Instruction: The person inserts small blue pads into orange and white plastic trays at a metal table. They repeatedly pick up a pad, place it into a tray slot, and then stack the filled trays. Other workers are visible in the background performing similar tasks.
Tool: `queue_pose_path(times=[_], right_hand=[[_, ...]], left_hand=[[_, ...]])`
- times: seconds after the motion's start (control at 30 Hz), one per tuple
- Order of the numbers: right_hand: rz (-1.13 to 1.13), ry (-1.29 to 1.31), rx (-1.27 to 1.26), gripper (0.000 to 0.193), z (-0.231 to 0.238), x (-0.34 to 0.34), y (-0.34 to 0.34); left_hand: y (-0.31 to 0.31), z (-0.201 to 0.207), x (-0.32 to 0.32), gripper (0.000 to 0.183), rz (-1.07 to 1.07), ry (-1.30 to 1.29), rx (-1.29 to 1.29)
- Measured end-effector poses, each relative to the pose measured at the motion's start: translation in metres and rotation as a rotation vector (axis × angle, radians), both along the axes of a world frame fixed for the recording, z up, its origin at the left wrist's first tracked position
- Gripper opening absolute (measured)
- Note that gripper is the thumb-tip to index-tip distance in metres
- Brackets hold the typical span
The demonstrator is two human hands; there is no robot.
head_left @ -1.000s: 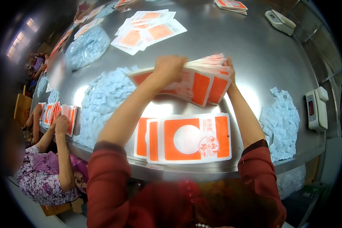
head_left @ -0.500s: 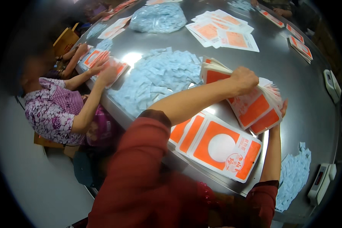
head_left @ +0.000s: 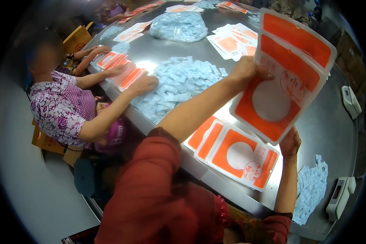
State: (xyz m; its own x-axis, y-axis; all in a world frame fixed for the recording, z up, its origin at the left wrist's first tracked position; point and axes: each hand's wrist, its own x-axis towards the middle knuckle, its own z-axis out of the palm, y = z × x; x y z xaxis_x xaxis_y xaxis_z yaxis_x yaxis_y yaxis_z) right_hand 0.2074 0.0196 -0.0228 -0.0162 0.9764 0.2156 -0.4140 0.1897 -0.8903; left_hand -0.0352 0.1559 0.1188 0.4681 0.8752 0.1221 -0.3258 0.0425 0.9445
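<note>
My left hand grips a stack of orange-and-white flat pouches by its left edge, thumb across the front. The stack stands raised and tilted above the table, its sheets slightly fanned at the top right. At its lower right corner my right hand is closed on the edge, some of its fingers hidden behind the pouches. Below, more orange-and-white pouches lie overlapped along the table's near edge. A heap of small pale blue sachets lies beyond my left forearm.
On the metal table stand two white scales at the right. A smaller sachet pile lies beside my right forearm. Farther back are a clear bag of sachets and loose pouches. A co-worker handles pouches at left.
The held stack has gone from low and fanned over the table to raised upright, its front facing me. My left hand has moved slightly left and up; my right hand has shifted lower.
</note>
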Motion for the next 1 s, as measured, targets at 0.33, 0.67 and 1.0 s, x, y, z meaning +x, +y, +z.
queue_pose_path(times=[0.33, 0.67, 1.0], right_hand=[[-0.172, -0.145, -0.357, 0.049, 0.059, -0.057, -0.047], [-0.15, -0.046, -0.523, 0.05, 0.017, -0.048, -0.085], [-0.099, -0.016, -0.446, 0.059, 0.001, -0.054, -0.097]], left_hand=[[-0.059, -0.103, -0.008, 0.022, 0.077, -0.145, -0.463], [-0.087, -0.121, -0.012, 0.033, -0.213, 0.166, -0.536], [-0.105, -0.158, -0.011, 0.035, -0.139, 0.124, -0.538]])
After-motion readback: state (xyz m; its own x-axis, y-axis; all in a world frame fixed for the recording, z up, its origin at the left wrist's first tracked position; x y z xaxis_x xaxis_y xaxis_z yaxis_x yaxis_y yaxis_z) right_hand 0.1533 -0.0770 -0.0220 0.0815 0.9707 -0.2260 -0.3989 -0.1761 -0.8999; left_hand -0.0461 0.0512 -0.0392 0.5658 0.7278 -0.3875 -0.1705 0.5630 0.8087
